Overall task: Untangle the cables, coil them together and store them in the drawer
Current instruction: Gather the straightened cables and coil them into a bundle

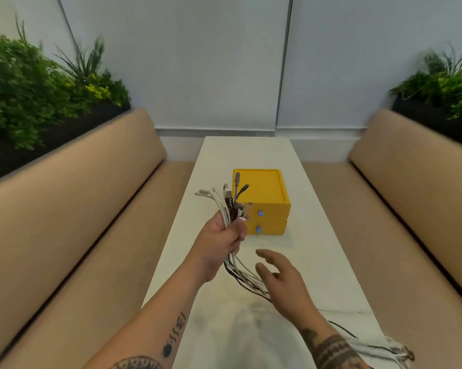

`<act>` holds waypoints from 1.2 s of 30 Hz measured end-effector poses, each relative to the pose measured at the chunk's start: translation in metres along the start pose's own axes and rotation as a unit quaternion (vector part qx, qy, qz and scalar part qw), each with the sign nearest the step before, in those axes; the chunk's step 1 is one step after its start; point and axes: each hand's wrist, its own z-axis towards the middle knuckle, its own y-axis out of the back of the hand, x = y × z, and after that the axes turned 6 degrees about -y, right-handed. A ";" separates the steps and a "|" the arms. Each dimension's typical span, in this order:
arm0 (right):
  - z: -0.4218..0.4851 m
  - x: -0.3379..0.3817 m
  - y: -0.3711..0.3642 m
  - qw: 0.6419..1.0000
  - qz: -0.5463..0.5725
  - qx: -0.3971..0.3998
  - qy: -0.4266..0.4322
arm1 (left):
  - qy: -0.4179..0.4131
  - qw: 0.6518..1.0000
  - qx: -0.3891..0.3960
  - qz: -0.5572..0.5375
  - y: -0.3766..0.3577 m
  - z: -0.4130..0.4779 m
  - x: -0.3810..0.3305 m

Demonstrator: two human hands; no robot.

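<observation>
Gripping cables (226,209) in my left hand (224,238), plugs above fist, v. light and floppy. Right hand (280,275) released, hovering by the slack below; I'd grab there.

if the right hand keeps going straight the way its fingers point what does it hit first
Most likely the left hand gripping the cable bundle, just ahead of the open fingers of the right hand. Depth is unclear here; if it misses, the yellow drawer box comes next.
</observation>
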 end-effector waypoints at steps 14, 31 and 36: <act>-0.001 0.035 0.075 0.979 0.198 0.020 -0.056 | -0.007 0.994 -0.086 0.070 -0.084 -0.026 0.057; 0.019 0.044 0.091 0.963 0.261 -0.038 -0.060 | 0.046 0.996 -0.077 -0.016 -0.099 -0.015 0.058; 0.025 0.059 0.097 0.977 0.210 -0.010 -0.016 | 0.022 0.993 -0.110 -0.046 -0.102 -0.011 0.046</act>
